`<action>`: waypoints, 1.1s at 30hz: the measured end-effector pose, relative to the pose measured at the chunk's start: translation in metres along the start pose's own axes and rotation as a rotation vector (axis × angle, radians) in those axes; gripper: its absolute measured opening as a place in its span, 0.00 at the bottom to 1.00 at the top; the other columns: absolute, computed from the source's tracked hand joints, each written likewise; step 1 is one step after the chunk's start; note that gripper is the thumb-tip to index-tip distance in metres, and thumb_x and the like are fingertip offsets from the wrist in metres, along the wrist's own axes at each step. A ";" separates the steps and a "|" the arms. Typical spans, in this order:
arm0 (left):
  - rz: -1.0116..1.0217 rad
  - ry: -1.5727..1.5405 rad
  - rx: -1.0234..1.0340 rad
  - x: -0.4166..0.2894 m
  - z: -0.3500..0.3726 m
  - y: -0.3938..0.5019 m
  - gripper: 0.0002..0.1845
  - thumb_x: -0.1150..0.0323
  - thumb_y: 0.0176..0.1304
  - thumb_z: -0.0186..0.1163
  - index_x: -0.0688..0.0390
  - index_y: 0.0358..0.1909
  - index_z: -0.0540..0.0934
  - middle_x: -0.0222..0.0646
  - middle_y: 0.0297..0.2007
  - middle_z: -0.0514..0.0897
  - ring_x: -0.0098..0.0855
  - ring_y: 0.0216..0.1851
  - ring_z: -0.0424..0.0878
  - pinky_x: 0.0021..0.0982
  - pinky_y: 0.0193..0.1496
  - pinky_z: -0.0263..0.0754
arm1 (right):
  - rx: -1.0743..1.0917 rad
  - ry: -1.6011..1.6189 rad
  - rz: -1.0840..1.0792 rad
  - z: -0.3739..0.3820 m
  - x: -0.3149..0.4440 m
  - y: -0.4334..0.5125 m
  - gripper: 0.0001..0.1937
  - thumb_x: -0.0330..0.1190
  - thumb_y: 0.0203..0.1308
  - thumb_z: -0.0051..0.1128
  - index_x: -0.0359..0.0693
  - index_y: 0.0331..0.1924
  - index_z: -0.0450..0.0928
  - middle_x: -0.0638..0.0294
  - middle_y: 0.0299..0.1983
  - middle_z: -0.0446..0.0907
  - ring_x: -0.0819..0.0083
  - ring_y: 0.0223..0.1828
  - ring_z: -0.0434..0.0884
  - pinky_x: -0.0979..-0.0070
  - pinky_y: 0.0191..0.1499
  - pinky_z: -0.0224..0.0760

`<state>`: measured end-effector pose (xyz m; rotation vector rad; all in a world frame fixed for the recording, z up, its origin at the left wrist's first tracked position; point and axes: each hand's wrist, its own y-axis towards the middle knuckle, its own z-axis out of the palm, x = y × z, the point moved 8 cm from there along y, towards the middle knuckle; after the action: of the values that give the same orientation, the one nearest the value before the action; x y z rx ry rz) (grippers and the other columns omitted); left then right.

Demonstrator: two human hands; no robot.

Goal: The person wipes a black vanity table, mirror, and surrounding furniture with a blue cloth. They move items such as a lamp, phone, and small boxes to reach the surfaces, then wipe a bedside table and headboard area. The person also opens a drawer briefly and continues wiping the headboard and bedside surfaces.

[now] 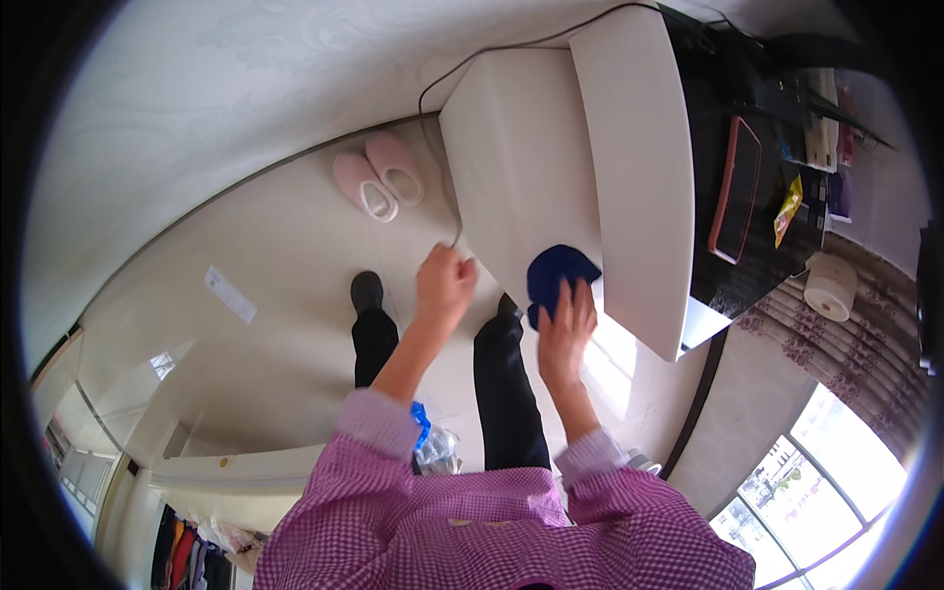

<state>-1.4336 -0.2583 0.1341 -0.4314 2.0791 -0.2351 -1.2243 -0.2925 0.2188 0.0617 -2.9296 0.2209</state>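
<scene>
My left hand [445,284] is closed in a fist around a thin grey cord [446,177]. From there the cord runs up along the cabinet's edge and past the wall. Against the side of a white cabinet [531,147], my right hand [568,339] has hold of a dark blue cloth [557,276]. Its fingers lie over the lower part of the cloth, which looks slightly blurred. Overhanging the cabinet side is a thick, curved white top edge [641,184].
Pink slippers [377,177] stand by the wall. A white strip [230,295] lies on the tiled floor. On the black top are a pink-framed object [726,192] and a yellow packet [789,210]. A plastic bag [440,448] sits near my legs. Right: a white fan [831,287].
</scene>
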 end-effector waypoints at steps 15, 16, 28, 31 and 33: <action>0.158 -0.656 -0.241 -0.012 -0.175 0.021 0.07 0.81 0.69 0.57 0.65 0.46 0.79 0.31 0.42 0.80 0.21 0.42 0.76 0.24 0.49 0.73 | -0.600 0.044 -0.263 0.016 0.097 0.299 0.27 0.44 0.59 0.62 0.41 0.60 0.78 0.45 0.65 0.71 0.42 0.65 0.69 0.45 0.64 0.63; 0.140 -0.785 -0.192 -0.024 -0.170 0.030 0.09 0.82 0.69 0.56 0.66 0.48 0.79 0.33 0.44 0.80 0.23 0.44 0.77 0.26 0.51 0.74 | -0.520 0.124 -0.403 0.019 0.101 0.286 0.25 0.42 0.57 0.64 0.42 0.58 0.79 0.47 0.65 0.72 0.43 0.64 0.70 0.47 0.63 0.64; -0.212 -1.593 0.096 -0.136 -0.020 0.163 0.16 0.89 0.66 0.51 0.67 0.53 0.77 0.41 0.46 0.79 0.36 0.47 0.79 0.36 0.54 0.76 | -0.140 0.266 -0.582 0.025 -0.003 -0.044 0.19 0.29 0.44 0.63 0.42 0.46 0.85 0.58 0.56 0.80 0.55 0.64 0.74 0.55 0.61 0.70; -0.300 -1.486 0.275 -0.128 0.037 0.203 0.23 0.88 0.65 0.49 0.66 0.61 0.72 0.44 0.49 0.79 0.39 0.50 0.77 0.36 0.58 0.74 | 0.007 0.493 0.004 0.042 -0.085 -0.120 0.17 0.24 0.50 0.62 0.40 0.47 0.85 0.56 0.53 0.82 0.55 0.61 0.78 0.58 0.63 0.71; -0.175 -1.010 0.376 -0.123 0.066 0.219 0.21 0.86 0.65 0.51 0.65 0.59 0.76 0.43 0.51 0.79 0.40 0.53 0.77 0.34 0.59 0.73 | -0.012 0.842 0.852 0.054 -0.164 -0.190 0.16 0.24 0.59 0.59 0.38 0.52 0.83 0.56 0.55 0.83 0.58 0.58 0.81 0.61 0.60 0.76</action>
<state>-1.3646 -0.0087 0.1232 -0.3845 0.9825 -0.4009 -1.0641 -0.4845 0.1610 -1.0164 -1.9504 0.2598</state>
